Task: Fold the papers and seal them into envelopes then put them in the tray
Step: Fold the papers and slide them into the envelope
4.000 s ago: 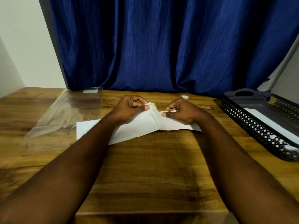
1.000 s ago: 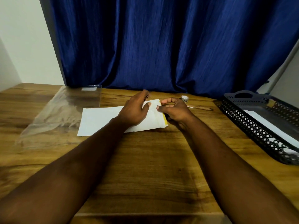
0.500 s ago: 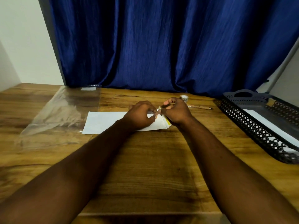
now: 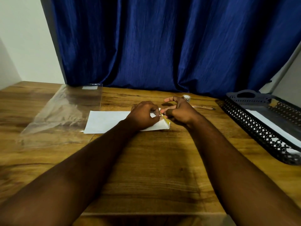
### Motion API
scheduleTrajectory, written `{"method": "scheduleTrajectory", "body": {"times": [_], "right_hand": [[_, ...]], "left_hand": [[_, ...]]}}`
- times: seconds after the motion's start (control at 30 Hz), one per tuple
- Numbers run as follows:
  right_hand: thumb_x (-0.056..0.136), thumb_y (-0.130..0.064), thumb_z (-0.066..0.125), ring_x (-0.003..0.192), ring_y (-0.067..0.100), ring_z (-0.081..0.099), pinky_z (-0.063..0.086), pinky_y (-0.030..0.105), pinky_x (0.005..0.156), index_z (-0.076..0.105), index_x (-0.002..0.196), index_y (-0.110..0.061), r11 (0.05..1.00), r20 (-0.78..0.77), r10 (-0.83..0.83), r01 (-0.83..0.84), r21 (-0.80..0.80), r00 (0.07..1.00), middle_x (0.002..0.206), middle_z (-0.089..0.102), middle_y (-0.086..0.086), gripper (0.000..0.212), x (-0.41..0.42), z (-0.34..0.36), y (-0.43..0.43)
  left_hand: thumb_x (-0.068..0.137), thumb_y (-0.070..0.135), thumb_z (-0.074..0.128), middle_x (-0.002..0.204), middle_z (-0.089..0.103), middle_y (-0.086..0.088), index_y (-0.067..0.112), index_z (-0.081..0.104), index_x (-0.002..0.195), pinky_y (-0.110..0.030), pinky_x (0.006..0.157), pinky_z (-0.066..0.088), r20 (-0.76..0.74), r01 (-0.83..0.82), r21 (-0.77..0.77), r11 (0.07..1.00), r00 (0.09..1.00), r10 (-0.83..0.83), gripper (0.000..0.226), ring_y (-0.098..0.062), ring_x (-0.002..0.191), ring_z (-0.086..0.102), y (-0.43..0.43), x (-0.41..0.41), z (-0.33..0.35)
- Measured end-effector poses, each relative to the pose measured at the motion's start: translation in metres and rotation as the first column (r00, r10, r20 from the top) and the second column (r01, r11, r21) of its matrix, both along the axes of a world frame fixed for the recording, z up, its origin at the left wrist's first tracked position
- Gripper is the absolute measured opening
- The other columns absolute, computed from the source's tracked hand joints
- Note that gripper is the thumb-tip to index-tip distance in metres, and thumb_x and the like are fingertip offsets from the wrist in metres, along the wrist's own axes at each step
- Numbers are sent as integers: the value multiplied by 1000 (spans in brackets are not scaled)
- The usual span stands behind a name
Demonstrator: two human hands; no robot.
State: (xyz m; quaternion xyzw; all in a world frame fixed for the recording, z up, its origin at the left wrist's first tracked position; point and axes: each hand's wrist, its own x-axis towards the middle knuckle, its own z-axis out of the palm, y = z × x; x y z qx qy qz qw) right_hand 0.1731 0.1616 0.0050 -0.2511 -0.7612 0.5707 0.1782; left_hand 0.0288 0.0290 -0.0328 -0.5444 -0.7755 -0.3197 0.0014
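a: where's our envelope (image 4: 110, 121)?

b: flat on the table (image 4: 156, 168), mid-way across, its long side running left to right. our left hand (image 4: 143, 116) is on its right end, with thumb and forefinger pinched on the yellow strip (image 4: 165, 120) at the flap.

a: and our right hand (image 4: 180, 111)?

b: it's curled against that same end. we can't tell whether it nips the flap or only steadies it (the knuckles hide the tips).

a: how will it handle?

b: it's light, thin and floppy, we'd judge, and likely to skate on smooth wood if we tug. so we'd pin it close to the flap and lift it by a short end, not the middle. the strip looks flimsy and could tear.

a: room to move?

b: the tray (image 4: 244, 118) sits well apart on our right, with open wood between. a pencil (image 4: 203, 107) and a small roll (image 4: 186, 97) lie just behind our right hand. a clear sleeve (image 4: 65, 111) overlaps the envelope's left end, and we can't tell which is on top. the table's near edge is well apart.
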Motion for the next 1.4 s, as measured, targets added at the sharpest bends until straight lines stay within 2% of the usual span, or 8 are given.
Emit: {"method": "scheduleTrajectory", "body": {"times": [0.1, 0.23, 0.33, 0.63, 0.83, 1.13, 1.3, 1.4], "right_hand": [[90, 7, 77, 86, 21, 80, 62, 33, 69, 58, 133, -14, 995, 23, 34, -36, 93, 999, 98, 83, 9, 51, -1, -7, 2], [88, -3, 83, 84, 13, 79, 60, 35, 74, 62, 128, -20, 969, 9, 32, -33, 247, 999, 92, 83, 1, 48, -7, -17, 0], [86, -4, 85, 90, 16, 80, 64, 44, 87, 64, 125, -20, 967, -18, 21, -16, 255, 1000, 91, 83, 1, 47, -9, -20, 1], [80, -5, 90, 93, 24, 80, 62, 52, 94, 68, 113, -15, 969, -24, 71, -64, 240, 997, 91, 82, 8, 41, -8, -26, 18], [82, 6, 84, 90, 20, 78, 61, 36, 82, 73, 109, -10, 928, 27, 181, -179, 326, 983, 94, 81, 12, 33, -6, -20, 19], [65, -13, 101, 92, 14, 61, 56, 32, 80, 70, 121, -24, 916, 287, 232, -308, 256, 929, 112, 62, 3, 66, 15, 5, 28], [49, -39, 103, 107, 19, 63, 58, 43, 92, 61, 135, -32, 897, 370, 226, -341, 282, 901, 126, 60, -1, 96, 16, 10, 24], [47, -42, 103, 109, 16, 61, 55, 39, 89, 58, 141, -32, 909, 348, 208, -313, 277, 914, 127, 59, -4, 105, 16, 9, 22]], "left_hand": [[87, 45, 77, 108, 65, 19, 34, 70, 99, -53, 103, 48, 54, -8, 42, 999, 999, 6, 18, -12, 109, 59, -2, 0, -1], [85, 51, 63, 130, 61, 9, 38, 63, 127, -53, 111, 41, 34, -2, -26, 1000, 999, 3, 44, -16, 126, 52, -6, 5, 3], [86, 53, 55, 136, 59, 4, 32, 68, 130, -56, 113, 39, 6, -19, -87, 996, 1000, 20, 50, -20, 131, 49, -5, 7, 4], [97, 36, 64, 127, 63, 5, 29, 72, 120, -45, 108, 42, -82, -34, -62, 997, 996, 29, 25, -18, 123, 53, -2, 7, 4], [101, 33, 63, 121, 67, 4, 22, 72, 121, -41, 98, 52, -133, -58, -44, 997, 990, 52, 25, -17, 113, 58, 0, 7, 7], [93, 55, 68, 110, 64, 5, 25, 67, 100, -42, 90, 52, -175, -82, -37, 996, 982, 74, 31, -16, 105, 55, 3, 7, 3], [91, 57, 70, 128, 64, 5, 31, 64, 127, -48, 103, 48, -105, -71, -35, 997, 992, 67, 45, -19, 122, 53, 3, 7, 3], [90, 52, 74, 129, 62, 7, 37, 54, 138, -51, 104, 48, -20, -68, -14, 998, 997, 68, 55, -19, 124, 52, 2, 6, 4]]}}
